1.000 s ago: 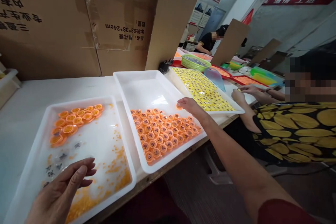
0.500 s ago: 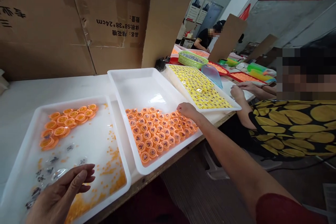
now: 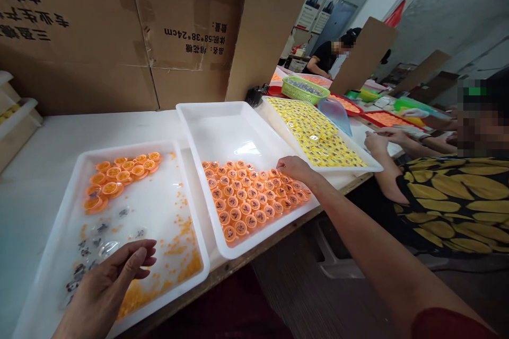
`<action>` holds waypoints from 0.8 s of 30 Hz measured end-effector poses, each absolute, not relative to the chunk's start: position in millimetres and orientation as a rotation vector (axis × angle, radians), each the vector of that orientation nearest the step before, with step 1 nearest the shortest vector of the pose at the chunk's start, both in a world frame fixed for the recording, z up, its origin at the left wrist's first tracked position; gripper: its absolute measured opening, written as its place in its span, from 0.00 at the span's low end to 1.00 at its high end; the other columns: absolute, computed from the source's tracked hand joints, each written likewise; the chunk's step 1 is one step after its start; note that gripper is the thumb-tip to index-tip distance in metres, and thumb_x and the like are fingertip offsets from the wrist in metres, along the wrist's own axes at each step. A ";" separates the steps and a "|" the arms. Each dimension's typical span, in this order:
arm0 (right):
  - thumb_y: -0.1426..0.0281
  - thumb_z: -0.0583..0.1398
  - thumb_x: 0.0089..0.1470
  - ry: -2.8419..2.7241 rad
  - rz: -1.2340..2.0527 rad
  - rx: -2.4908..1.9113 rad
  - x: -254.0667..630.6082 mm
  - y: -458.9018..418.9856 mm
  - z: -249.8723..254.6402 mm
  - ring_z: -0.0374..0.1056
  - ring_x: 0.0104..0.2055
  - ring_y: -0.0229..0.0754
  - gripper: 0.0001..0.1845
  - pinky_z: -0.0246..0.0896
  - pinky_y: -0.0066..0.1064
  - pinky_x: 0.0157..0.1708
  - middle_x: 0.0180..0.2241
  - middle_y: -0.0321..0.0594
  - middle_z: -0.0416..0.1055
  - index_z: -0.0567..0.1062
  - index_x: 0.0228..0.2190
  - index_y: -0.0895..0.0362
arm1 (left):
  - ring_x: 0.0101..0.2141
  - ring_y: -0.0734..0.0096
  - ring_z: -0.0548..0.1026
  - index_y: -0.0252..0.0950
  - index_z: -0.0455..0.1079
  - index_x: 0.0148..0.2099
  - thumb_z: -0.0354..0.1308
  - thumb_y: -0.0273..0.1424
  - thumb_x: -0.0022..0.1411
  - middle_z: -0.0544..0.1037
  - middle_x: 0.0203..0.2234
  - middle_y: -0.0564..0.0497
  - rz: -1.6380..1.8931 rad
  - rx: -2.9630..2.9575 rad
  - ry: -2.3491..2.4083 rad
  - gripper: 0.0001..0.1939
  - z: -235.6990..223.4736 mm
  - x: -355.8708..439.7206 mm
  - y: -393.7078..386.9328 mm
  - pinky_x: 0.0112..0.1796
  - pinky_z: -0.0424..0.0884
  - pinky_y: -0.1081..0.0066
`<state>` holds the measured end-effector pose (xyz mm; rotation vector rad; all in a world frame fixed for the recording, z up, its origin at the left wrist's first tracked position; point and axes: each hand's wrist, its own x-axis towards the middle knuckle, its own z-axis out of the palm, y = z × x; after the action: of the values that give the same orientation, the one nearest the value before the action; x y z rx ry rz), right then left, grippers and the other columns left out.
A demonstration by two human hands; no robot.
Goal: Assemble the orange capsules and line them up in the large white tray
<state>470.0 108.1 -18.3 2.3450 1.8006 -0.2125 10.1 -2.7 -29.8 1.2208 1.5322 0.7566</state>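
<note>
In the left white tray (image 3: 199, 238), my left hand (image 3: 115, 280) hovers over the near part. Its fingers are loosely curled and slightly apart, with nothing visible in them. Beside it lie several clear discs with dark printed figures (image 3: 101, 228). Small orange cups (image 3: 119, 175) holding yellow-orange bits are grouped at this tray's far end. My right hand (image 3: 296, 168) is closed, fingers pointing down, at the far edge of the rows of orange cups with printed lids (image 3: 246, 204) in the middle white tray (image 3: 214, 119). Whatever its fingertips hold is hidden.
Loose yellow-orange bits (image 3: 147, 296) lie in the left tray. A tray of yellow pieces (image 3: 314, 132) stands to the right, near a person in a leaf-patterned top (image 3: 457, 201). Cardboard (image 3: 191, 10) walls the table's back. A green basket (image 3: 306, 90) stands farther off.
The view has shifted a little, so the trays and both hands appear farther right. My right hand stays at the cup rows and my left hand over the left tray.
</note>
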 end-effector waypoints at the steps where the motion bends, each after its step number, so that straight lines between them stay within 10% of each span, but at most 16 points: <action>1: 0.70 0.58 0.51 1.803 -0.213 2.340 470.3 108.1 -18.4 0.70 0.39 0.39 0.10 0.58 0.24 0.32 0.38 0.39 0.77 0.78 0.34 0.55 | 0.34 0.54 0.79 0.38 0.78 0.35 0.59 0.58 0.41 0.81 0.33 0.46 0.754 1.213 1.537 0.30 -29.1 11.0 -2.7 0.35 0.79 0.60; 24: 0.72 0.56 0.57 1.733 -0.026 2.127 472.6 101.0 -24.1 0.68 0.45 0.44 0.09 0.62 0.33 0.41 0.43 0.48 0.72 0.75 0.37 0.60 | 0.37 0.56 0.79 0.38 0.75 0.44 0.57 0.54 0.49 0.80 0.41 0.47 0.637 1.216 1.488 0.29 -58.2 -4.4 -2.8 0.41 0.77 0.61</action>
<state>472.6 101.0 -24.1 2.1275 1.7330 -0.0257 -4.4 -2.8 -58.2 1.2158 1.4883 0.6369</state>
